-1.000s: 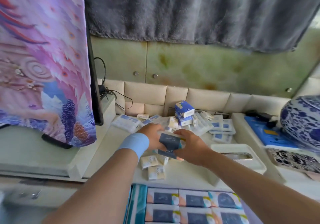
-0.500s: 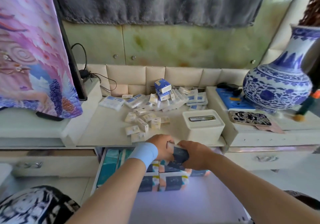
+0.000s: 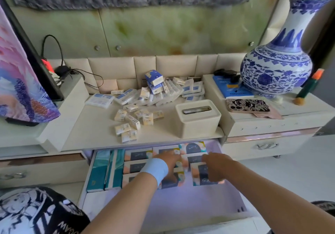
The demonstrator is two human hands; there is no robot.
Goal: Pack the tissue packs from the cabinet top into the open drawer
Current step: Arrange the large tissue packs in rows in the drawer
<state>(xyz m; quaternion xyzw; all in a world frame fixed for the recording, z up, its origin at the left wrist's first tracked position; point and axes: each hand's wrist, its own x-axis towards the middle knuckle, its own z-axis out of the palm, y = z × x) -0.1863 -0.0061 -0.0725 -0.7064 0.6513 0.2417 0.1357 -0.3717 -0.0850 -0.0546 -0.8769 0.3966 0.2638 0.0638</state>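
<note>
The open drawer [image 3: 181, 208] below the cabinet top [image 3: 90, 125] holds rows of dark-blue tissue packs [image 3: 137, 155] and teal packs [image 3: 101, 170] at its left. My left hand [image 3: 170, 161], with a light-blue wristband, reaches into the drawer, its fingers curled down over a dark-blue pack [image 3: 171, 182]. My right hand [image 3: 215, 166] grips a tilted dark-blue pack [image 3: 201, 176] at the right end of the front row. Small cream tissue packs [image 3: 126, 125] lie scattered on the cabinet top, with a pile of white and blue packs [image 3: 163, 90] behind them.
A white tissue box [image 3: 197, 117] stands on the cabinet top just above the drawer. On the raised right section are a blue-and-white vase [image 3: 275, 67], a blue book [image 3: 232, 88] and a patterned phone case [image 3: 247, 106]. A cloth-covered screen [image 3: 23, 88] stands at left.
Both hands carried the dark-blue packs from the cabinet top down into the drawer. The view tilted down and pulled back, so the whole drawer shows.
</note>
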